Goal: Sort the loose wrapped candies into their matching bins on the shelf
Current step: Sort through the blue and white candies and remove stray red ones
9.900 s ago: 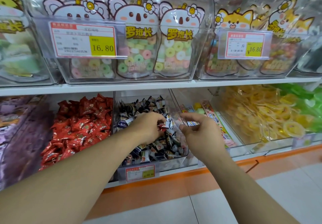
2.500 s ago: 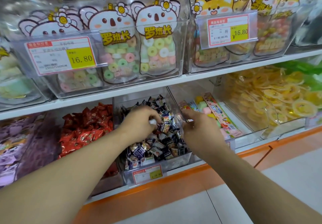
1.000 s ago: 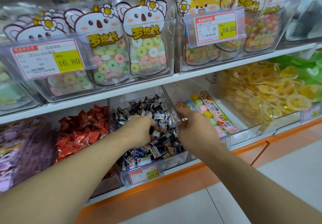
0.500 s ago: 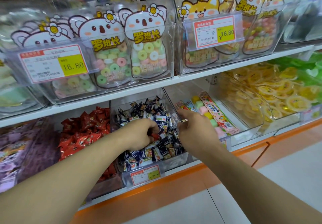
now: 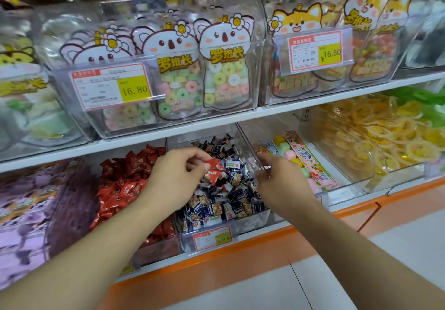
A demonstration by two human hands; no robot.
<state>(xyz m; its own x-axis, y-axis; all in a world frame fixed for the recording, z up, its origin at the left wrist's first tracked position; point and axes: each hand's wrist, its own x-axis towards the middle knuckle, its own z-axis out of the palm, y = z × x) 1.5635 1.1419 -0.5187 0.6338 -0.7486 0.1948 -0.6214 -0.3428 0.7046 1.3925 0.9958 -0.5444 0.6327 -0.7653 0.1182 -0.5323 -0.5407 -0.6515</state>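
Note:
A clear bin (image 5: 250, 220) on the lower shelf holds several dark blue wrapped candies (image 5: 231, 194). My left hand (image 5: 175, 177) is over this bin and pinches a red wrapped candy (image 5: 215, 164) between thumb and fingers, just above the pile. A second red candy (image 5: 212, 174) lies right under it among the dark ones. My right hand (image 5: 277, 179) rests on the bin's right side with its fingers curled down; I cannot tell whether it holds anything. The bin of red wrapped candies (image 5: 125, 182) stands directly to the left.
Right of the dark candies is a bin with pastel cubes and long candy strips (image 5: 305, 160), then a bin of yellow ring candies (image 5: 375, 138). A purple bin (image 5: 29, 203) sits far left. The upper shelf (image 5: 216, 123) carries lidded bins with price tags. Below runs an orange base (image 5: 240, 261).
My left hand has lifted out of the dark pile with a red candy now showing in its fingertips. The right hand has stayed at the bin's right side.

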